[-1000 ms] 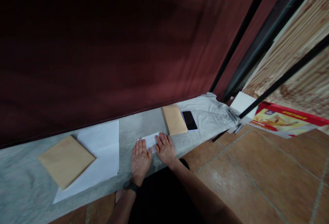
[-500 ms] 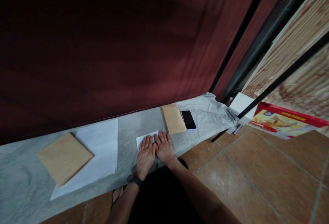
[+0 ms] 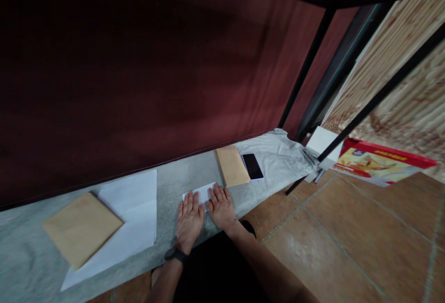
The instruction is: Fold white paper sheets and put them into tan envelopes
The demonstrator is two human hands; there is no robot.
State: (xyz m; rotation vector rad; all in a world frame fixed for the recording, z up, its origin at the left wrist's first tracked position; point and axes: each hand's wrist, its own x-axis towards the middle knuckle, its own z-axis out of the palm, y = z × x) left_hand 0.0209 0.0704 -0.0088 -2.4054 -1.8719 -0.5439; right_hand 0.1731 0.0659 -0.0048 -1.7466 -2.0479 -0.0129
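A small folded white paper [image 3: 204, 195] lies on the grey cloth-covered shelf [image 3: 170, 180] in front of me. My left hand [image 3: 190, 217] presses flat on its left part, fingers stretched out, with a dark band on the wrist. Flat on the paper's right end rests my right hand [image 3: 221, 205], its fingers extended too. Between the hands a strip of the paper shows; the rest is hidden under them. Just beyond my right hand is a stack of brown envelopes [image 3: 232, 166], with a dark-screened phone [image 3: 252, 166] beside it.
To the left, a brown envelope [image 3: 82, 228] lies over large white sheets [image 3: 141, 210]. Black metal posts [image 3: 302, 75] rise at the right. A red and yellow box [image 3: 378, 161] stands beyond them, above the tiled floor [image 3: 313, 252]. A dark red panel [image 3: 156, 85] backs the shelf.
My hands have slid apart along the paper, the left one moving leftward, so more of the paper shows between them. The whole view has shifted slightly.
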